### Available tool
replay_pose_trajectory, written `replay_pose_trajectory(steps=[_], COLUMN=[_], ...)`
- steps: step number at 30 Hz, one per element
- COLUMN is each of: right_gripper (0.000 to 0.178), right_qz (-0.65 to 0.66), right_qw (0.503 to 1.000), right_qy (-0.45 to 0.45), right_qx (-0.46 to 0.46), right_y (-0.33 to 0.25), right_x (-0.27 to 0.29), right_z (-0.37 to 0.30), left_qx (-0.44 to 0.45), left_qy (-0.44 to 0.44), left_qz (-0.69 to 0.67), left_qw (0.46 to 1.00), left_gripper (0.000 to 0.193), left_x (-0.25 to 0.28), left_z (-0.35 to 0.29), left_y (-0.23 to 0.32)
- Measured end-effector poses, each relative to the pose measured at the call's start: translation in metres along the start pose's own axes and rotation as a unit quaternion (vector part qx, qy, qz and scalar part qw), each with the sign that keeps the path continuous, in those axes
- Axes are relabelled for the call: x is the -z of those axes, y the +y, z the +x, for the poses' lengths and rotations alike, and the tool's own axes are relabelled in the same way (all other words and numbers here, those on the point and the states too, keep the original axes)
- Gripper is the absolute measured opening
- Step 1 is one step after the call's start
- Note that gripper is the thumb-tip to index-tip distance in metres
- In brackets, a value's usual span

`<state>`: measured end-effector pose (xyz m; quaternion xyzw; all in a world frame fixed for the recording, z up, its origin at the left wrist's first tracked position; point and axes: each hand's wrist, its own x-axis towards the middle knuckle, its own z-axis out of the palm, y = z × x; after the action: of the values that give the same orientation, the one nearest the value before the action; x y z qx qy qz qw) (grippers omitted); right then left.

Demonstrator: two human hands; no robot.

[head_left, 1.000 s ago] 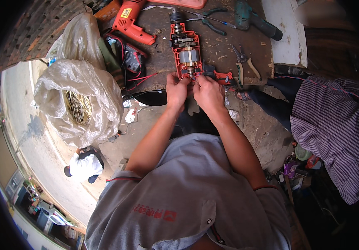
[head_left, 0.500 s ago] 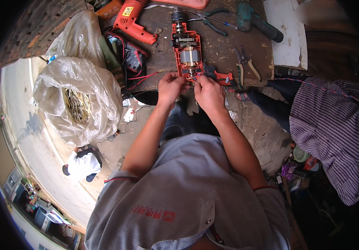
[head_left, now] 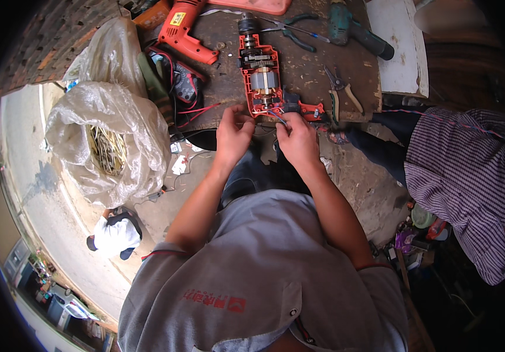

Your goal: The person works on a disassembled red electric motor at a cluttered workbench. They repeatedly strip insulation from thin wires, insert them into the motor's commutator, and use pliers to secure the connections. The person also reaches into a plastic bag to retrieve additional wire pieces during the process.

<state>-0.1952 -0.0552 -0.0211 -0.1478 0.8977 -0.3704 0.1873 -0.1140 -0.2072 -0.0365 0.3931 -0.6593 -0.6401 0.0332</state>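
Note:
An opened electric drill lies on the worktable, its chuck pointing away from me and its motor and gears bare in the red half-housing. My right hand is closed at the near end of the drill, pinching a thin blue wire that comes out of the housing. Beside the housing's near left corner is my left hand, its fingers loosely bent and apart, with nothing visible in them. The drill's red handle with its dark switch sticks out to the right, just beyond my right hand.
A red drill and a multimeter with red leads lie left. Pliers, cutters and a green cordless tool lie right. A plastic sack stands left; a person in a checked shirt is at right.
My left hand has drawn slightly left and back from the housing. My right hand has shifted a little right and toward me, and the blue wire now shows more clearly.

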Motion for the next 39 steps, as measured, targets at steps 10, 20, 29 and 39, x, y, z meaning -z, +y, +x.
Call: replay_pose_trajectory(steps=[10, 20, 29, 39], right_gripper=[0.011, 0.015, 0.014, 0.012], right_qz=[0.019, 0.157, -0.133, -0.171], right_qw=[0.994, 0.986, 0.968, 0.945], right_qy=[0.020, 0.031, 0.041, 0.042], right_qx=[0.104, 0.041, 0.208, 0.277], right_y=[0.007, 0.009, -0.003, 0.003], right_x=[0.005, 0.010, -0.004, -0.005], right_z=[-0.001, 0.010, 0.034, 0.037], left_qx=[-0.295, -0.257, -0.135, -0.151], left_qy=[-0.050, -0.042, -0.033, -0.038], left_qz=[0.208, 0.120, -0.017, -0.002], left_qw=[0.931, 0.958, 0.990, 0.988], left_gripper=[0.025, 0.015, 0.016, 0.018], left_x=[-0.019, -0.017, -0.020, -0.017], left_z=[-0.015, -0.005, -0.004, 0.000], left_y=[0.010, -0.015, -0.025, -0.027])
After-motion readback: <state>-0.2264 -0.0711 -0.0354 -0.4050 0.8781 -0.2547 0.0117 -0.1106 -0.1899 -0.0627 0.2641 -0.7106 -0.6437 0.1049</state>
